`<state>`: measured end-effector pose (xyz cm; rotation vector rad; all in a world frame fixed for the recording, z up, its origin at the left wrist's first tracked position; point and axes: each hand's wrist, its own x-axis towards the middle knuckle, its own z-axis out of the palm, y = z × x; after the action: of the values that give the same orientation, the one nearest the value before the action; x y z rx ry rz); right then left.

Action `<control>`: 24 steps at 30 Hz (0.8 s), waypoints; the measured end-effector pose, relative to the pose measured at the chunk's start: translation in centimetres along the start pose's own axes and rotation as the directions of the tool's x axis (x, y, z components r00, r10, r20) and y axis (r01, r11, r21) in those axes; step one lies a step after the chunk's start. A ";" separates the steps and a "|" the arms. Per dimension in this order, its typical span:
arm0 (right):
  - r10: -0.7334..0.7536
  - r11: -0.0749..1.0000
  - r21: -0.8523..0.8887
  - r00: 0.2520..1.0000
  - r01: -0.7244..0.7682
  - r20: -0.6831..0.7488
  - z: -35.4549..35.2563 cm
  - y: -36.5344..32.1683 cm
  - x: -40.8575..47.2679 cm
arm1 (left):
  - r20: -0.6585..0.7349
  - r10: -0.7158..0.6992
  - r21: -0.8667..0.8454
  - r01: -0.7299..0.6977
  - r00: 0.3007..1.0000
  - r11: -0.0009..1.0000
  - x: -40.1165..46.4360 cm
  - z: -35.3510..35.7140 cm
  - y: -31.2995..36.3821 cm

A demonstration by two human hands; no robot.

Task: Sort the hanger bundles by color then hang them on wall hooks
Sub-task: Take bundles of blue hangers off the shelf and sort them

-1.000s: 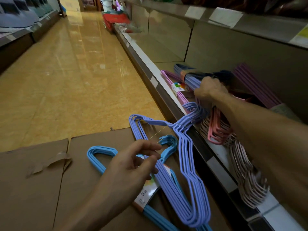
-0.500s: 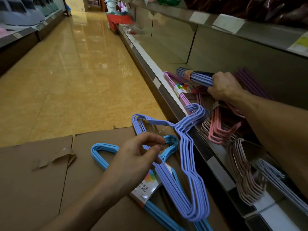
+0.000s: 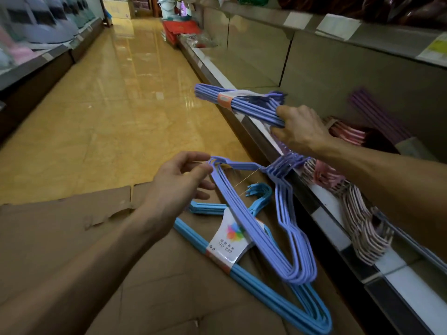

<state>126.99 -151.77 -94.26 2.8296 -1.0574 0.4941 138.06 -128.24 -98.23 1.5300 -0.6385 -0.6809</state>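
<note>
My right hand [image 3: 300, 128] grips a lavender hanger bundle [image 3: 242, 105] with an orange-and-white label, held in the air above the shelf edge. My left hand [image 3: 179, 180] pinches the corner of a second lavender hanger bundle [image 3: 285, 238], whose hooks rest against the shelf lip. Beneath it a light-blue hanger bundle [image 3: 271, 293] with a white label lies on flattened cardboard [image 3: 72, 238]. Pink hanger bundles [image 3: 362, 226] and a purple bundle [image 3: 377, 117] lie on the low shelf.
A low metal shelf [image 3: 326, 209] runs along the right, with an upper shelf [image 3: 338, 27] above it. The polished floor aisle [image 3: 108, 105] stretches ahead, with red packages [image 3: 179, 30] at its far end. Shelving with goods lines the left side [image 3: 36, 44].
My right hand has lifted the lavender bundle off the shelf and swung it left over the aisle edge. My left hand moved up from the blue bundle to the second lavender bundle's corner.
</note>
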 end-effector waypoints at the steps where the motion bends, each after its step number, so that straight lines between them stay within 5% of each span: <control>1: -0.041 0.999 0.014 0.999 0.041 -0.008 0.2 -0.7 -0.6 | -0.024 -0.019 -0.031 0.018 1.000 0.999 -0.2 -0.6 0.0; 10: -0.308 0.934 0.154 0.945 0.322 -0.108 -0.5 -8.2 -6.6 | -0.174 -0.184 -0.131 0.162 0.967 0.978 -4.2 -7.7 0.9; 15: -0.367 0.876 0.293 0.923 0.384 -0.113 -2.1 -12.3 -10.3 | -0.201 -0.335 -0.372 0.245 0.920 0.895 -6.4 -10.8 2.2; 19: -0.407 0.822 0.363 0.898 0.439 -0.166 -2.4 -15.4 -13.7 | -0.195 -0.389 -0.635 0.186 0.901 0.750 -7.6 -12.4 2.8; 24: -0.482 0.731 0.388 0.827 0.561 -0.288 -3.4 -17.4 -17.9 | -0.234 -0.307 -0.737 0.038 0.923 0.675 -7.7 -14.8 3.3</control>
<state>124.69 -126.74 -96.23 3.1986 -0.0623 1.0004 143.88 -112.89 -93.95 0.9136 0.0789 -0.6783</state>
